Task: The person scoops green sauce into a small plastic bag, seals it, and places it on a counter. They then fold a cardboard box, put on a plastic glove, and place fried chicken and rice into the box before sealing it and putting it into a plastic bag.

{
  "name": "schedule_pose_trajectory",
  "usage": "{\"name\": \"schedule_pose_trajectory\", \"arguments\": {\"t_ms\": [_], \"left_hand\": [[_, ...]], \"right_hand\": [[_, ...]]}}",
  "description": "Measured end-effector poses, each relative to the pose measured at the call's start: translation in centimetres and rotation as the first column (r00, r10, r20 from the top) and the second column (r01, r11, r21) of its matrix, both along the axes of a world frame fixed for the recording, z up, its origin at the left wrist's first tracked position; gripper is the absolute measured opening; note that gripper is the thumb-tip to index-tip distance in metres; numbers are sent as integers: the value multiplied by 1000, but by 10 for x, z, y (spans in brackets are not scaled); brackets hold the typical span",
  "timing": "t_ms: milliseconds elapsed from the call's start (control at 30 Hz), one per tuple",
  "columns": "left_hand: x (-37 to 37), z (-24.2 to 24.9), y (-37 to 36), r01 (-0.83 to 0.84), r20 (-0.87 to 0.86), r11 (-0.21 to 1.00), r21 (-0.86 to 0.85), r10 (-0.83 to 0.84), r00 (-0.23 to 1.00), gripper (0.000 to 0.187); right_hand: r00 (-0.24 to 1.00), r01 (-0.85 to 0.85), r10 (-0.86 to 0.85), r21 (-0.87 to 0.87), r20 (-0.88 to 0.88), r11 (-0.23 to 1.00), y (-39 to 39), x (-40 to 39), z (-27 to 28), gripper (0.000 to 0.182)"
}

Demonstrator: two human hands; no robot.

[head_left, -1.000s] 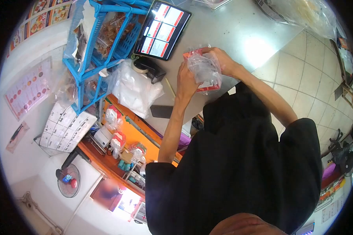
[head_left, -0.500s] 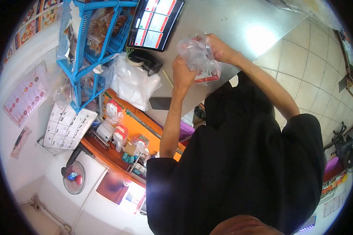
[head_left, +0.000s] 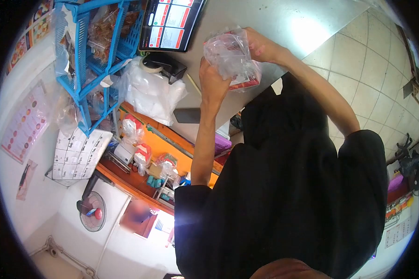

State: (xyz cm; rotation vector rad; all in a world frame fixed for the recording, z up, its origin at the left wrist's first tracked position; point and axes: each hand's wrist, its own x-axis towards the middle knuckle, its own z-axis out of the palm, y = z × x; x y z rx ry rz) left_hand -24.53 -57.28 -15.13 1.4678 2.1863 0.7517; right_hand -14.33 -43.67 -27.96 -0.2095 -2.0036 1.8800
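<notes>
Both of my hands hold a clear plastic bag (head_left: 229, 53) above the steel counter (head_left: 265, 21). A red and white packet (head_left: 245, 82) sits inside or behind the bag, showing at its lower edge. My left hand (head_left: 212, 83) grips the bag from below on the left. My right hand (head_left: 261, 45) grips its upper right side. The bag is crumpled between the two hands.
A tablet (head_left: 170, 23) with red order tiles leans at the counter's back. A tape dispenser (head_left: 165, 65) and a pile of white bags (head_left: 151, 95) lie beside it. A blue wire rack (head_left: 91, 56) of snack packets stands to the left. A dark phone (head_left: 187, 115) lies near the counter's edge.
My hands have lifted the bag slightly toward the tablet, and the bag is more bunched around the red packet. The view has shifted a little to the right.
</notes>
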Motion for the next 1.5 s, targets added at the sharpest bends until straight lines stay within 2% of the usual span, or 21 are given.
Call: {"name": "schedule_pose_trajectory", "arguments": {"t_ms": [33, 100, 133, 200, 233, 267, 300, 333, 367, 400, 467, 633, 700, 800, 833, 900, 1033, 1300, 1400, 1467, 1500], "left_hand": [[0, 2, 1, -25, 29, 997, -69, 28, 999, 39], [-3, 0, 0, -50, 57, 989, -140, 58, 997, 41], [-8, -7, 0, -65, 105, 988, -137, 79, 991, 37], [-15, -19, -1, -78, 156, 987, -143, 101, 983, 33], [-17, -25, -2, -236, 467, 955, -178, 293, 834, 34], [-18, -29, -4, -366, 708, 893, -262, 436, 555, 35], [-20, -32, -8, -366, 709, 891, -269, 440, 551, 35], [-24, -34, -10, -403, 767, 853, -332, 492, 412, 36], [-27, -37, -13, -427, 805, 812, -398, 533, 261, 37], [-28, -40, -16, -420, 805, 810, -409, 537, 251, 37], [-28, -36, -18, -407, 831, 803, -435, 533, 162, 41], [-16, -39, -25, -463, 853, 783, -415, 512, 102, 44], [-12, -44, -32, -475, 862, 781, -405, 500, 88, 46], [-7, -53, -42, -543, 913, 780, -311, 404, 59, 50], [-7, -52, -43, -538, 907, 777, -327, 418, 54, 51], [-7, -51, -42, -535, 901, 773, -341, 432, 49, 52], [-3, -50, -39, -523, 922, 799, -297, 382, 60, 50], [1, -51, -38, -538, 901, 787, -303, 420, 108, 39], [-1, -58, -46, -513, 869, 809, -286, 444, 216, 31], [-5, -65, -51, -422, 832, 882, -211, 389, 396, 31], [-6, -64, -54, -425, 832, 881, -208, 388, 396, 31]], "right_hand": [[1000, 12, -12, -21, -15, 1000, -1, 0, 2, 40], [984, 113, -74, 251, -163, 961, 1, 0, 36, 28], [984, 113, -74, 248, -161, 962, -1, -2, 36, 28], [993, 79, -100, 264, 66, 961, -7, -4, 35, 25], [993, 78, -99, 258, 70, 963, -12, 2, 41, 25], [985, 99, -110, 85, 135, 991, -19, 12, 56, 29], [973, 131, -111, -90, 202, 987, -24, 19, 65, 33], [972, 131, -109, -94, 210, 987, -31, 22, 62, 33], [991, 85, -87, 22, 99, 996, -39, 25, 57, 32], [999, 51, -51, 141, -6, 989, -45, 30, 54, 31], [996, 78, -81, 127, 19, 989, -51, 32, 54, 31], [994, 94, -102, 204, 32, 974, -54, 30, 54, 31], [970, 242, -243, -30, -13, 970, -58, 27, 56, 23], [964, 264, -244, -288, 104, 920, -64, 23, 64, 14], [965, 260, -239, -288, 107, 922, -66, 21, 66, 14], [951, 293, -127, -688, 283, 664, -68, 18, 69, 21], [947, 314, -159, -706, 279, 635, -67, 16, 65, 32], [959, 263, -138, -600, 246, 756, -67, 16, 56, 30], [946, 302, -110, -713, 304, 633, -64, 15, 59, 31], [935, 329, -101, -725, 340, 605, -63, 14, 63, 29], [923, 355, -92, -734, 373, 579, -62, 13, 66, 26]]}}
